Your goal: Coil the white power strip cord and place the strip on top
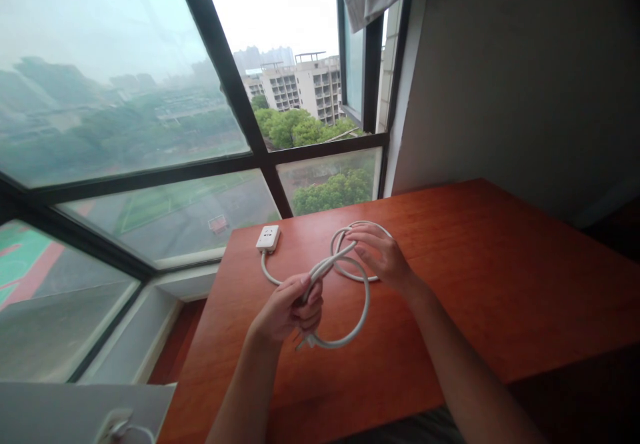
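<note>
**Cable coil, both hands on it**

My left hand (293, 307) is closed tight round a bunch of white cable (369, 297) strands, near the socket block (269, 238) and on my side of it. My right hand (383, 257) lies over the loops to the right of the block, fingers nearly straight. Whether they pinch the cable I cannot tell. The block lies flat on the table (500, 277).

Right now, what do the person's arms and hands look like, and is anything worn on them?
The left hand and right hand wear no gloves, and no ring, watch or bracelet shows. No sleeve is in view as far as the picture's lower edge.
</note>
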Motion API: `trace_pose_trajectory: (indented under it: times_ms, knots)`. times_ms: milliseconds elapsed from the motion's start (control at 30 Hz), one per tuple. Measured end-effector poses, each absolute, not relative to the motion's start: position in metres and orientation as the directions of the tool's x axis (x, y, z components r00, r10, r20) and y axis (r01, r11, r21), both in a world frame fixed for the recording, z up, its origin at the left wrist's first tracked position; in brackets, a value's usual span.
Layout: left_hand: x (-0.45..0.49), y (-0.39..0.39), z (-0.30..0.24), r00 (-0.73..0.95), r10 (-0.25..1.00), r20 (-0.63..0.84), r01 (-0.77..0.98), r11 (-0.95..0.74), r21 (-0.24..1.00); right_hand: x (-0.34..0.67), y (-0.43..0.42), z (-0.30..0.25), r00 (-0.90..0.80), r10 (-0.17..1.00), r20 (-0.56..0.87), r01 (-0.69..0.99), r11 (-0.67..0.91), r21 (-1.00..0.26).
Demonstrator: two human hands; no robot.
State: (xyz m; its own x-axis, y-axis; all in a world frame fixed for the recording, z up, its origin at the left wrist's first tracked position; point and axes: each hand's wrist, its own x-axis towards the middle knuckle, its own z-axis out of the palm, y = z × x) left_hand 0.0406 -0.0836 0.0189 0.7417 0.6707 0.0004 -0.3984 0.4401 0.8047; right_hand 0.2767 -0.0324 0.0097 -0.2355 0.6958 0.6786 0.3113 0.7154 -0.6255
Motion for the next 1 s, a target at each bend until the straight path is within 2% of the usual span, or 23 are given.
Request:
trace_pose_trajectory:
  times_ms: [167, 300, 433, 600, 767, 867, 1000]
  knots:
    - [0.037, -0.084, 0.016, 0.737, 0.668, 0.1, -0.468, 0.398, 0.789, 0.276, -0.03, 0.004, -0.253, 0.715, 0.652, 0.325, 0.697, -0.639]
    - [0.039, -0.086, 0.014, 0.769, 0.623, 0.14, -0.483, 0.425, 0.766, 0.269, -0.027, -0.009, -0.258, 0.779, 0.571, 0.292, 0.627, -0.722]
    - [0.042, -0.087, 0.013, 0.789, 0.587, 0.184, -0.506, 0.448, 0.737, 0.263, -0.026, -0.016, -0.227, 0.838, 0.496, 0.199, 0.539, -0.819]
    - [0.045, -0.089, 0.013, 0.8, 0.563, 0.205, -0.506, 0.452, 0.734, 0.263, -0.024, -0.018, -0.12, 0.859, 0.497, 0.051, 0.505, -0.861]
    - [0.045, -0.09, 0.016, 0.73, 0.629, 0.266, -0.575, 0.356, 0.737, 0.265, -0.022, -0.019, -0.103, 0.871, 0.48, 0.041, 0.486, -0.873]
    - [0.045, -0.089, 0.019, 0.646, 0.703, 0.297, -0.623, 0.261, 0.738, 0.264, -0.022, -0.021, -0.152, 0.875, 0.459, 0.063, 0.472, -0.879]
    - [0.045, -0.088, 0.024, 0.565, 0.787, 0.249, -0.599, 0.183, 0.78, 0.262, -0.02, -0.026, -0.255, 0.895, 0.366, 0.033, 0.387, -0.922]
